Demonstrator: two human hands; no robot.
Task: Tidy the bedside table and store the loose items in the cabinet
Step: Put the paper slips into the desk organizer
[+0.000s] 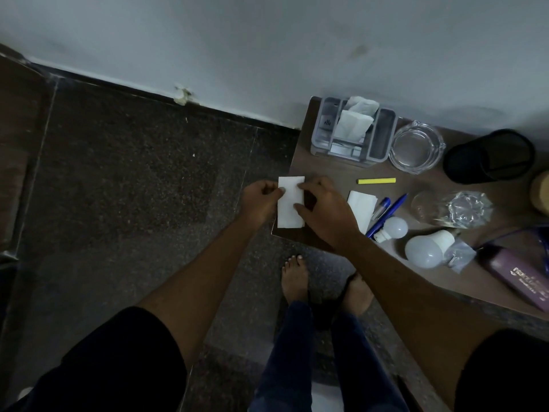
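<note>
Both hands grip one folded white tissue [289, 203] over the near left corner of the bedside table [335, 173]: the left hand [261, 200] pinches its left edge, and the right hand [323, 212] pinches its right edge with the thumb on top. A second folded tissue [361, 208] lies on the table just right of the right hand, beside two blue pens [386, 214], a yellow marker [376, 181] and two white bulbs [424, 251].

free: bare tabletop [335, 171] in front of organizer [381, 135] | blocked: right side, pens [392, 209], bulbs [424, 251], ashtray [416, 148]
</note>
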